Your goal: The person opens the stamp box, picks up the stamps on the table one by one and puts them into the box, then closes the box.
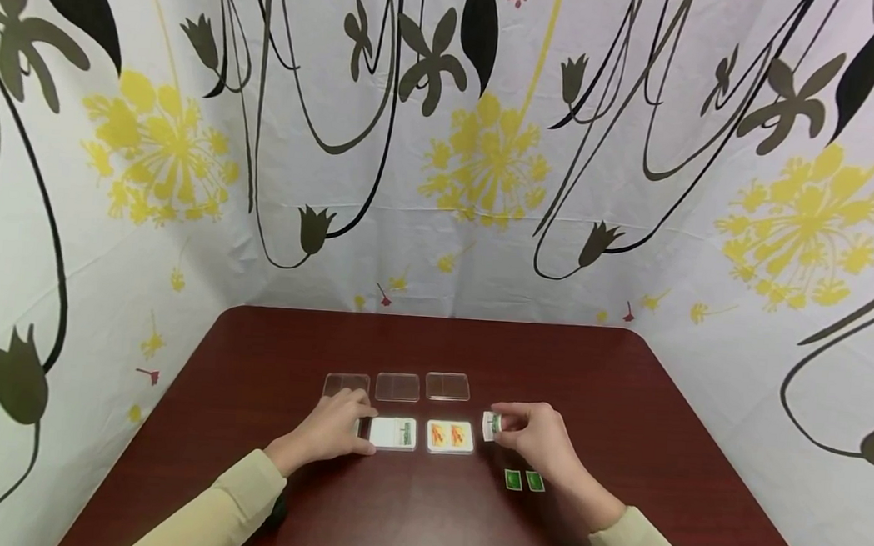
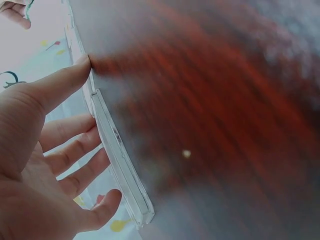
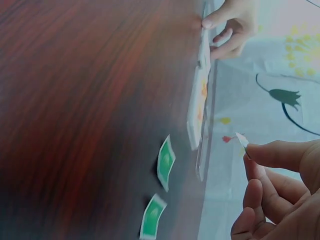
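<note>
The left wrist view shows a clear case (image 2: 124, 162) that the left hand (image 1: 332, 425) mostly hides in the head view, finger and thumb gripping the white-card case (image 1: 390, 433). The right hand (image 1: 543, 440) pinches a small card (image 1: 491, 427) right of the orange-print case (image 1: 449, 450), beyond two green cards (image 1: 535, 481).

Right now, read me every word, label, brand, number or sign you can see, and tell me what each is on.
No text can be read.
Green marks on the white-faced case at the left hand: too small.
Marks on the white piece in the right hand: too small.
Pale marks on the two green pieces: too blurred.
</note>
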Motion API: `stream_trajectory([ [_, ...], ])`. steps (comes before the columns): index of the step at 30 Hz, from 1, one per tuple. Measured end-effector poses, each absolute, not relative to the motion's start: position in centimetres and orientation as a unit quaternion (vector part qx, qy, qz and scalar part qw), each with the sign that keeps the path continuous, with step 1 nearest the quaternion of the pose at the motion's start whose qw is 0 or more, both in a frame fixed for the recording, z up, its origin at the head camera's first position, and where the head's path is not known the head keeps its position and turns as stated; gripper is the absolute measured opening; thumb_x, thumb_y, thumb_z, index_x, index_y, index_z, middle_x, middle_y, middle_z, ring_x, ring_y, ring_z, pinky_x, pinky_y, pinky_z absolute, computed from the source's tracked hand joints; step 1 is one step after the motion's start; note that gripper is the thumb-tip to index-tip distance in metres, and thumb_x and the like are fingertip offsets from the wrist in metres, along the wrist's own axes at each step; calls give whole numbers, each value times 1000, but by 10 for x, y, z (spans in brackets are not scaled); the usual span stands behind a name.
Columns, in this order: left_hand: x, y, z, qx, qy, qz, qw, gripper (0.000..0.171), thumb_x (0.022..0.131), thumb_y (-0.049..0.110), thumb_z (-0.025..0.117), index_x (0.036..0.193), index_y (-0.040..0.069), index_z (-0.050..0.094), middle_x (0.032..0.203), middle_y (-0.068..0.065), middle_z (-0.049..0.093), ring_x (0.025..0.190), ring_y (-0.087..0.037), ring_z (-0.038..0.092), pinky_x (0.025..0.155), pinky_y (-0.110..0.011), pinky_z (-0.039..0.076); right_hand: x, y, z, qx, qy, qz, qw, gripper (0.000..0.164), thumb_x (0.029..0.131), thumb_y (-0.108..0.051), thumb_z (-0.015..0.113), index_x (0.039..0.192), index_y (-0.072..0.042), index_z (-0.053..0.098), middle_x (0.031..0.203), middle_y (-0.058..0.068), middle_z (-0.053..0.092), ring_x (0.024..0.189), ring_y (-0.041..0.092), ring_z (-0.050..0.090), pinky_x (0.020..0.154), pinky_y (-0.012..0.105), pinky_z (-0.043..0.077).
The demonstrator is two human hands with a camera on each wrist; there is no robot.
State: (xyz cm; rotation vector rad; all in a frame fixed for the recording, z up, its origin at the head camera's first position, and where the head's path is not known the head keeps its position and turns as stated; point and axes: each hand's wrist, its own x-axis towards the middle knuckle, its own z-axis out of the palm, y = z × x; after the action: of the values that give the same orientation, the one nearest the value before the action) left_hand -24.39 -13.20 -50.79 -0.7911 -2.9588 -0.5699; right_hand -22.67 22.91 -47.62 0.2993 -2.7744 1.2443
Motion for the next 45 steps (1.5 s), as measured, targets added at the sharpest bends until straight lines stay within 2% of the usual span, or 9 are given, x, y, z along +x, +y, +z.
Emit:
stream_trajectory([
  [6,-243,-132,-507,-253,-951,-180,15,51,77,40,88,117,11,75,113,-1,60,105,-25,54,90,-56,43,-228,210,-473,122,-900,416,46,39,75,-4,86,111,-17,79,77,-10,69,74,8,66,67,29,53],
  [16,-246,-130,-508,-250,-953,-172,16,51,76,42,87,116,11,76,114,-2,60,106,-26,55,89,-57,43,-231,173,-468,166,-884,434,40,35,77,-7,87,109,-18,79,75,-11,69,70,9,64,59,28,51],
  [24,-247,-130,-508,-252,-952,-172,14,51,76,42,87,116,12,76,113,-2,61,105,-26,56,89,-57,44,-235,145,-468,192,-875,444,15,33,77,-8,86,107,-16,79,73,-8,67,64,10,60,58,28,50],
  [33,-247,-130,-510,-248,-953,-175,16,52,75,45,88,114,12,76,112,0,61,103,-23,55,87,-54,44,-241,109,-473,232,-885,402,27,32,73,-4,86,104,-10,79,68,-10,63,58,5,57,53,24,48],
  [39,-246,-131,-508,-252,-951,-177,18,52,75,43,88,115,12,76,110,1,60,101,-22,55,85,-54,44,-247,85,-478,235,-906,351,18,34,70,-6,85,104,-11,80,63,-14,61,52,2,52,50,22,43],
  [45,-246,-132,-510,-259,-950,-176,24,52,76,44,88,117,14,76,106,4,59,94,-18,54,81,-49,44,-250,70,-481,246,-914,322,16,31,68,-1,80,98,-9,81,64,-14,62,55,1,53,50,22,42],
])
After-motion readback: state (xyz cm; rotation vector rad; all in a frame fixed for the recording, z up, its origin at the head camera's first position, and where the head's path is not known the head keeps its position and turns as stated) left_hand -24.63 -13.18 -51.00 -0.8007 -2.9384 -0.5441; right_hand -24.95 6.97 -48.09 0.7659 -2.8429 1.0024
